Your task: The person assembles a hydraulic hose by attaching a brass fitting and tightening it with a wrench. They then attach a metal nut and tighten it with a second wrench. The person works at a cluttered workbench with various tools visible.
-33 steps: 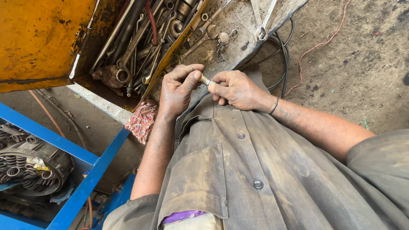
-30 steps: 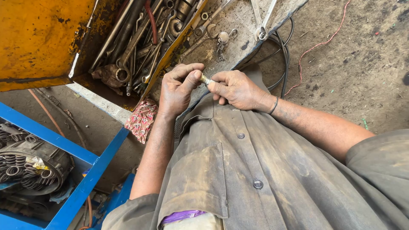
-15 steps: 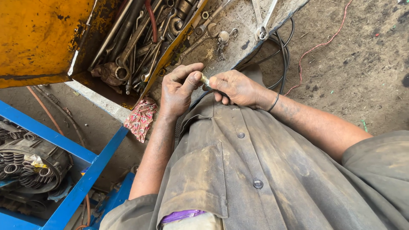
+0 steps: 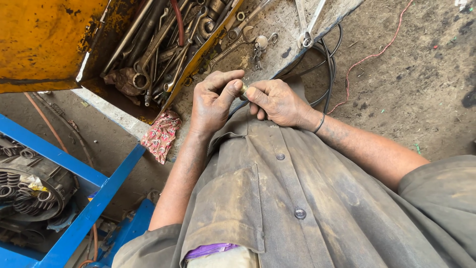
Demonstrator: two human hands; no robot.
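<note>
— In the head view, what were the hands doing?

— Both met at the upper middle of the frame, just above the collar of the grimy grey-brown button shirt (image 4: 297,198). The left hand (image 4: 212,101) and the right hand (image 4: 277,102) each pinched one small brass-coloured metal piece (image 4: 244,89) between thumb and fingertips, one hand on each side, probably to keep so small a part steady close under the eyes. What the part was I could not tell; the fingers hid most of it.

— And around them?

— At the upper left, a rusty yellow metal toolbox (image 4: 44,44) stood open, its tray heaped with greasy steel spanners (image 4: 158,44), near enough to reach. More spanners and a bunch of keys (image 4: 259,47) lay on the worn grey board (image 4: 277,25) just past the hands. A pink flowered rag (image 4: 161,135) hung below the box, and a blue steel frame (image 4: 94,196) crossed the lower left.
</note>
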